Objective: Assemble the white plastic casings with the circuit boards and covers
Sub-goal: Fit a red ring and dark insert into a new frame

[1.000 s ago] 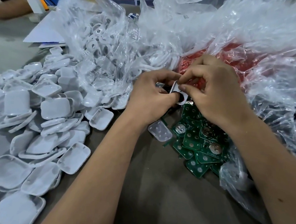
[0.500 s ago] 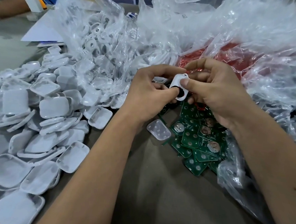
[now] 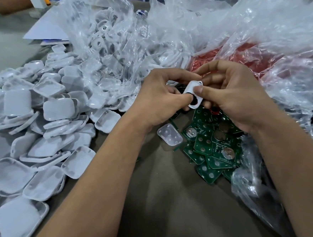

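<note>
Between the two hands, held up over the tabletop (image 3: pixel 164 202), sits one small white casing (image 3: pixel 193 90) with a dark round part showing at its lower end. The left hand (image 3: pixel 158 102) curls round it from the left, thumb tip pressed against the dark part and index finger arched over the top edge. The right hand (image 3: pixel 235 98) pinches it from the other side, thumb flat on the white face and fingers bent behind it. Both hands grip the same piece, and it touches nothing else.

Directly below the right hand lies a loose heap of green circuit boards (image 3: pixel 211 146), several with round silvery battery clips facing up. Just under the left wrist, beside that heap, a single translucent cover (image 3: pixel 169 135) with small round bumps rests flat on the tabletop. Out to the left of the left forearm spreads a big pile of white casing shells (image 3: pixel 40 128), overlapping each other, some hollow side up. Beyond the hands, crumpled clear plastic bags (image 3: pixel 232 31) are bunched up; the one behind the left hand holds white ring-shaped parts (image 3: pixel 102 40), and the one behind the right hand shows something red (image 3: pixel 249 56) through the film. Far off to the left, past the bags, another person's arm (image 3: pixel 10 2) rests near a white sheet of paper (image 3: pixel 45 31).
</note>
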Demonstrator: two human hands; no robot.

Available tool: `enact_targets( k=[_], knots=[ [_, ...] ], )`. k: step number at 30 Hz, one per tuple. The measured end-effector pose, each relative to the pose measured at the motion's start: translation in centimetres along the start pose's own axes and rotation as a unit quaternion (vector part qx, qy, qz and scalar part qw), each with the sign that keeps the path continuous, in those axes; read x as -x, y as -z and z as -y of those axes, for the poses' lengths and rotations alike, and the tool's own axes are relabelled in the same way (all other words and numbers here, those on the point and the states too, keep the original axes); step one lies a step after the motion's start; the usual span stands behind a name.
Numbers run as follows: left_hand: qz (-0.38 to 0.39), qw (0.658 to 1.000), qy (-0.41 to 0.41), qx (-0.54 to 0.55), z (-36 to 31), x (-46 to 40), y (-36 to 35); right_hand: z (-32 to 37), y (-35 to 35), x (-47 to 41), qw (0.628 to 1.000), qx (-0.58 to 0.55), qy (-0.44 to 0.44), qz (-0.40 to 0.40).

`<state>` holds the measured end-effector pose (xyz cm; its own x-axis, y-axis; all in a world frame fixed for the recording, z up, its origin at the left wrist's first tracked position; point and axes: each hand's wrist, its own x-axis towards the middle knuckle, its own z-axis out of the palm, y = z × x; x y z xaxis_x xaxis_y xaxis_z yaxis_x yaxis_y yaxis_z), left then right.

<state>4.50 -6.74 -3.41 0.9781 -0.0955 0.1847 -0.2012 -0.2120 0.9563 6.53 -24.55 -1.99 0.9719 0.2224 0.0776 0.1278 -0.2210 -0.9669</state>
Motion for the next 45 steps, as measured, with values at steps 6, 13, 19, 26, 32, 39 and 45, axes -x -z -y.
enact_targets(
  k=[6,13,19,26,32,39,45],
  knots=[
    [-0.011,0.999,0.024,0.018,0.2,-0.1,-0.5,-0.1,-0.5,0.0,0.997,0.052,0.020,-0.057],
    [-0.043,0.994,0.033,0.096,0.5,-0.5,-0.4,-0.2,-0.7,0.0,0.994,-0.013,0.008,-0.105],
    [-0.056,0.993,0.022,0.105,0.4,-0.5,-0.5,-0.1,-1.0,0.1,0.993,0.032,0.024,-0.107],
    [-0.047,0.994,0.022,0.096,0.1,-0.2,-0.7,-0.1,-0.8,0.0,0.991,0.063,0.021,-0.114],
    [-0.046,0.997,0.012,0.053,-0.1,-0.1,-0.8,0.2,-0.8,0.2,0.991,0.058,0.020,-0.117],
    [-0.037,0.998,0.025,0.051,-0.2,0.0,-0.8,0.6,-0.4,0.4,0.993,0.023,-0.003,-0.116],
    [-0.011,0.998,0.026,0.056,-0.6,-0.2,0.0,1.0,0.1,0.6,0.995,-0.021,-0.031,-0.096]
  ],
)
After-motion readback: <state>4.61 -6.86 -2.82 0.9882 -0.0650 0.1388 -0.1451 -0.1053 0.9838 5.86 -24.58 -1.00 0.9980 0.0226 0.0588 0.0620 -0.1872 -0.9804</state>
